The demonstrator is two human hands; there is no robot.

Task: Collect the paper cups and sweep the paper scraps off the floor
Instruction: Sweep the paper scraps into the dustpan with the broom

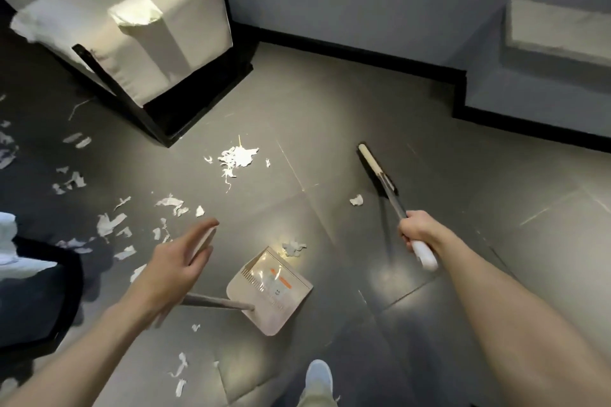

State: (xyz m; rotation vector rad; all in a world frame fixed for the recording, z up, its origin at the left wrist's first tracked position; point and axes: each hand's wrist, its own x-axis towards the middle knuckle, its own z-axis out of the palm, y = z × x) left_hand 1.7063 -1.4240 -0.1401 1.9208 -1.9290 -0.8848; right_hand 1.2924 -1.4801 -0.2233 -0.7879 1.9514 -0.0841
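White paper scraps lie across the dark tiled floor: a pile (238, 157) near the armchair, several loose pieces (110, 223) to the left, one scrap (356, 200) beside the broom, and another (294, 248) at the dustpan's lip. The beige dustpan (269, 294) rests on the floor, its long handle (211, 302) running left under my left hand (175, 269). That hand hovers above it with straight fingers, holding nothing that I can make out. My right hand (417, 235) grips the broom handle, and the broom head (377, 172) is on the floor. No paper cups are in view.
A white cushioned armchair (132, 36) on a black frame stands at the back left. A grey wall with black skirting (357, 53) runs along the back, stepping forward at the right. A dark piece of furniture (36, 291) sits at the left edge. My shoe (319, 377) is at the bottom.
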